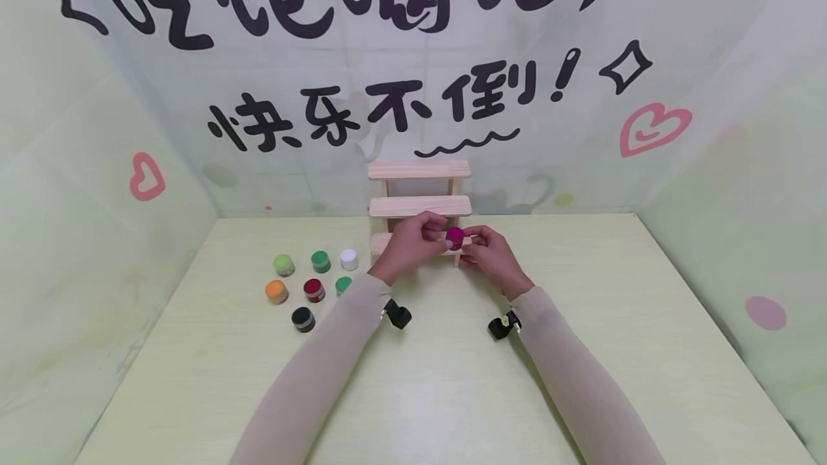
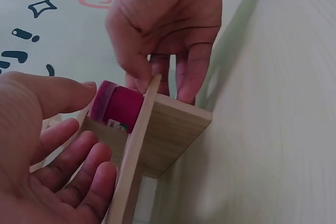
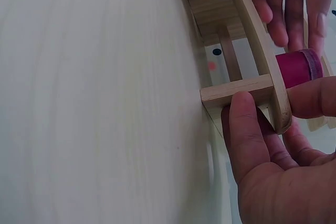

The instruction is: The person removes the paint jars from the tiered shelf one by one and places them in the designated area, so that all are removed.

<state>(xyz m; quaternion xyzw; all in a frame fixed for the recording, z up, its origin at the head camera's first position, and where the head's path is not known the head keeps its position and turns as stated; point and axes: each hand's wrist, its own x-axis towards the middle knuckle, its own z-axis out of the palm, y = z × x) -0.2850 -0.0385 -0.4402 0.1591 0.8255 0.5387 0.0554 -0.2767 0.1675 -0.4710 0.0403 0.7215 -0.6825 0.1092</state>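
Note:
A small magenta jar [image 1: 455,238] stands on the lowest step of a wooden three-step stand [image 1: 420,206], near its right end. My left hand [image 1: 412,241] is beside the jar; in the left wrist view its thumb tip lies at the jar's lid [image 2: 100,100] while the other fingers stay loosely bent, with nothing in them. Gripping the right end of that step is my right hand [image 1: 496,258]. Its fingers [image 3: 245,124] lie against the leg under the step, and the thumb lies above, close to the jar. Whether that thumb touches the jar, I cannot tell.
Several small jars stand on the table to the left, among them an orange jar [image 1: 276,291], a black jar [image 1: 303,319] and a white jar [image 1: 349,259]. My left forearm partly covers one green jar [image 1: 343,285]. A printed cloth wall [image 1: 310,185] rises behind the stand.

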